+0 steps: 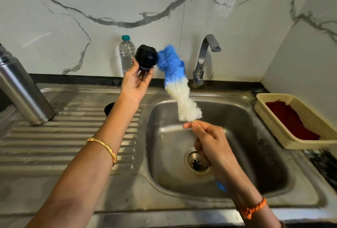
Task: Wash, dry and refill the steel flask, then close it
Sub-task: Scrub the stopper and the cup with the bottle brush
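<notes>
My left hand (136, 82) holds the flask's black cap (146, 56) up above the sink's back edge, fingers round its lower part. My right hand (209, 140) grips the handle of a bottle brush (176, 82) with blue and white bristles; its blue tip touches the cap's right side. The steel flask (21, 89) stands open on the ribbed drainboard at the far left, its top cut off by the frame edge.
The steel sink basin (264, 155) lies below my hands, its drain at the centre. A tap (202, 60) stands behind it. A clear water bottle (126, 54) stands by the wall. A beige basket (291, 142) with a red cloth sits at right. A small black object (109, 108) lies behind my left forearm.
</notes>
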Available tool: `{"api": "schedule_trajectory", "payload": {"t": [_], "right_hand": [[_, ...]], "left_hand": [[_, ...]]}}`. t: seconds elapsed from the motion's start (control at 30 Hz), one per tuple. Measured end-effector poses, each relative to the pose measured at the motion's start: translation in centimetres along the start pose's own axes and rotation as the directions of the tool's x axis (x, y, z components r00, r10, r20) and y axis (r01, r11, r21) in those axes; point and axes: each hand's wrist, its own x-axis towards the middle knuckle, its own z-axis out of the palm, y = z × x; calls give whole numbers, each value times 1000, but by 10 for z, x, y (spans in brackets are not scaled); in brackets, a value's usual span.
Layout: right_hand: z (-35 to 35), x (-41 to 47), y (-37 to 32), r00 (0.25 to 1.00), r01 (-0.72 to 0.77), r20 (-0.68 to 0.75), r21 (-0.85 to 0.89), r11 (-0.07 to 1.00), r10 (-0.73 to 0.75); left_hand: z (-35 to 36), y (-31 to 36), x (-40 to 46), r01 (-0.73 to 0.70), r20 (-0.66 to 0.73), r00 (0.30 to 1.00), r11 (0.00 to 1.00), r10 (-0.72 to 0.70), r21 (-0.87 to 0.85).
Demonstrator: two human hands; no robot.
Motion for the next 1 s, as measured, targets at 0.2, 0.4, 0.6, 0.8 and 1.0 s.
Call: {"api": "schedule_trajectory", "payload": {"t": [0.2, 0.4, 0.6, 0.8, 1.0], "right_hand": [[7, 8, 14, 959, 199, -172, -151, 968, -225], [8, 17, 12, 898, 282, -174, -479, 831, -405], [-1, 3, 16, 880, 254, -156, -643, 722, -448], [3, 5, 12, 891, 211, -192, -627, 750, -411], [8, 9, 9, 982, 116, -111, -282, 952, -152]], "left_hand": [[3, -1, -4, 9, -7, 1000, 990, -9, 144], [8, -13, -14, -86, -70, 990, 929, 118, 359], [-1, -10, -10, -198, -42, 961, 781, 275, 592], [-9, -9, -22, -257, 16, 944, 703, 331, 663], [-23, 8, -36, -210, 19, 972, 831, 234, 514]]}}
